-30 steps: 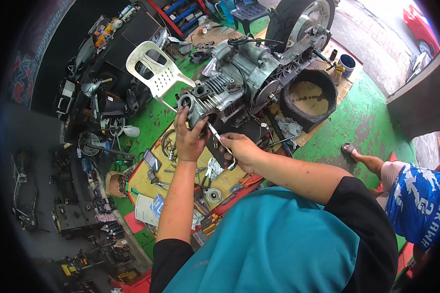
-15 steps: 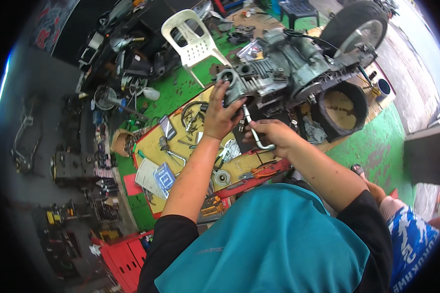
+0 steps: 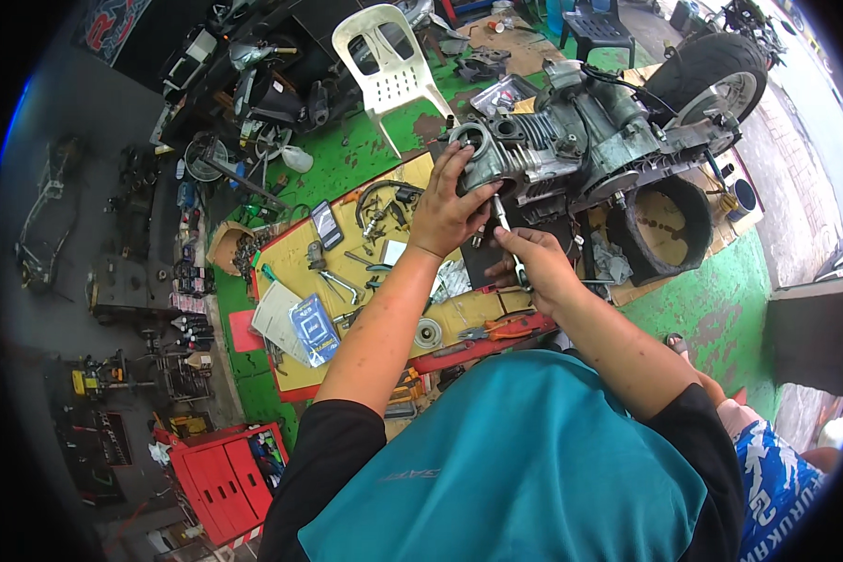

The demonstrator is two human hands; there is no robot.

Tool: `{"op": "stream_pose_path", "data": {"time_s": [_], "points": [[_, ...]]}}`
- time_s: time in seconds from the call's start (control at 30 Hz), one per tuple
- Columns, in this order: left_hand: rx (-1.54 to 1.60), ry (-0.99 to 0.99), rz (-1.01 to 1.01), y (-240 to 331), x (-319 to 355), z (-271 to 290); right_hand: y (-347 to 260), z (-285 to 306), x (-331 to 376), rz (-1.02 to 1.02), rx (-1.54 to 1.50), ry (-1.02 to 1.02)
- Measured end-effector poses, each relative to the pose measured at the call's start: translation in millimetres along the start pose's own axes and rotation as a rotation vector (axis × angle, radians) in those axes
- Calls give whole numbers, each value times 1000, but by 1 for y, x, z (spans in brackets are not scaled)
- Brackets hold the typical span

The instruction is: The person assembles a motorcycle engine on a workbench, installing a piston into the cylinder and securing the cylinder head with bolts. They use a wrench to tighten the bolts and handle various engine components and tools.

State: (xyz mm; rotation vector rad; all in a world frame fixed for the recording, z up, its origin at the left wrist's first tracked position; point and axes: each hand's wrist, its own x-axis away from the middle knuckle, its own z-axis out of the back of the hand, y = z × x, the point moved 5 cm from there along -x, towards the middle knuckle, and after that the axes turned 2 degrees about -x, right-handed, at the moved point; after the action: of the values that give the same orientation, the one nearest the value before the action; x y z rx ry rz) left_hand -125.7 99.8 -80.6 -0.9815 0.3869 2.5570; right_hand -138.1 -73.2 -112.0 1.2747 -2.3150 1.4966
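Note:
A grey metal motorcycle engine [image 3: 581, 140] lies across the work table in front of me. My left hand [image 3: 454, 206] is closed against the near left end of its cylinder head [image 3: 485, 161], fingers over the edge beside a round opening and thumb stretched toward the wrench. My right hand [image 3: 536, 262] grips a shiny bent L-shaped wrench [image 3: 502, 214]. The wrench's upper tip meets the underside of the head, close to my left thumb; the fastener there is hidden. Part of the wrench's lower end is covered by my fingers.
Loose tools, a phone [image 3: 326, 225], a blue packet [image 3: 315, 330] and orange-handled pliers [image 3: 508, 328] lie on the yellow table top [image 3: 295, 258]. A black round tub [image 3: 670, 229] stands right. Beyond are a white chair [image 3: 389, 75] and a wheel [image 3: 712, 80]. A person [image 3: 768, 468] is at lower right.
The whole view has shifted, so the table and engine sit slightly farther right. The wrench has turned in my right hand, its bent end now less visible. My left hand stays on the head.

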Motion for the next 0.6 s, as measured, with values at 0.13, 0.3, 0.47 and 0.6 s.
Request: {"op": "stream_pose_path", "data": {"time_s": [0.13, 0.3, 0.47, 0.6], "points": [[-16, 15, 0, 0, 1, 0, 7, 5, -8, -22, -10, -35], [-38, 7, -14, 1, 0, -2, 4, -6, 4, -170, -236, -25], [-47, 23, -38, 2, 4, 0, 14, 2, -7, -38, -283, 94], [-53, 38, -25, 3, 9, 1, 10, 9, -10, -31, -181, 60]]}}
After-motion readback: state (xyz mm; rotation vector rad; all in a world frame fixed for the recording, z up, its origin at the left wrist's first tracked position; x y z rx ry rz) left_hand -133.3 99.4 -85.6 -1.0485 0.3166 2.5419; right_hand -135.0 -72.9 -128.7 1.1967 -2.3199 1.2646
